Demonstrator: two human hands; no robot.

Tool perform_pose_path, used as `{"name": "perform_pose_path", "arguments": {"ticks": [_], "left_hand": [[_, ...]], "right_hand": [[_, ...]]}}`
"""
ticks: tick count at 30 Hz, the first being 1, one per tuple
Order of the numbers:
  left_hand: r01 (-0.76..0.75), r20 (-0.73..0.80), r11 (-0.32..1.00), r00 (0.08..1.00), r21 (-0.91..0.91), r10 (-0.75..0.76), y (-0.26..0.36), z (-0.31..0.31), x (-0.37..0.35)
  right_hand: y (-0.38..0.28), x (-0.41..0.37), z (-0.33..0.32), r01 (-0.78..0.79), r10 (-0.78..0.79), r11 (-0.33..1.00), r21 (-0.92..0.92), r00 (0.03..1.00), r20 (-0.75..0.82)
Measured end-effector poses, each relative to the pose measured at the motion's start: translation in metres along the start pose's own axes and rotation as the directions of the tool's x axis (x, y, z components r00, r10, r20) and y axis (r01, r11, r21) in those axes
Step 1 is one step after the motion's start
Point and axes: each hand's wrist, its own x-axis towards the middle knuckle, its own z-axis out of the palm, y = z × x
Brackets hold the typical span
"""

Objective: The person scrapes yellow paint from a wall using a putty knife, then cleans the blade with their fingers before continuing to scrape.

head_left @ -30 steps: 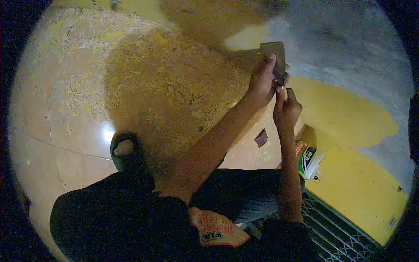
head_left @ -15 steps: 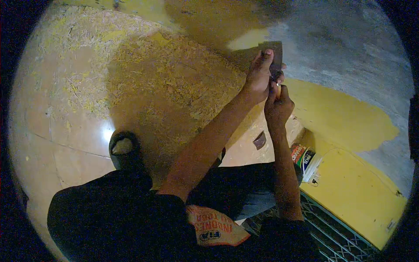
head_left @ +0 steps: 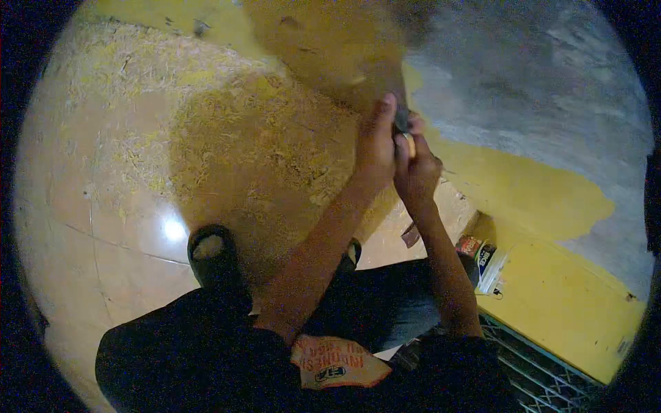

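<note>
Both my hands are together on a paint scraper point(head_left: 402, 121) with a wide, dark, flat blade and a yellowish handle. My right hand point(head_left: 418, 173) is closed round the handle, which shows between the fingers. My left hand point(head_left: 375, 150) grips the blade from the left, thumb lying up along it. The blade is tilted nearly edge-on to me and blurs against the shadow behind it. Beyond the hands stands the wall point(head_left: 496, 82), bare grey in part and yellow lower down.
Yellow paint shavings point(head_left: 275, 158) cover the tiled floor point(head_left: 131, 268). A labelled tub point(head_left: 485, 261) stands at the right by a yellow ledge point(head_left: 551, 303). A small brown piece point(head_left: 411, 235) lies below my right forearm. A metal grille point(head_left: 544, 365) is at the lower right.
Both hands have moved left and slightly down with the scraper. Its blade has turned from face-on to nearly edge-on. My view has shifted a little.
</note>
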Motion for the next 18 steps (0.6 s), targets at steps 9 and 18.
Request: {"name": "perform_pose_path", "arguments": {"ticks": [9, 18], "left_hand": [[0.079, 0.05, 0.996, 0.996, -0.033, -0.077, -0.086, 0.018, 0.007], [0.054, 0.162, 0.953, 0.987, -0.299, -0.006, -0.069, 0.02, 0.016]], "right_hand": [[0.045, -0.033, -0.032, -0.187, 0.181, 0.964, -0.188, 0.982, -0.047], [0.046, -0.015, -0.024, -0.101, 0.118, 0.946, -0.307, 0.992, 0.037]]}}
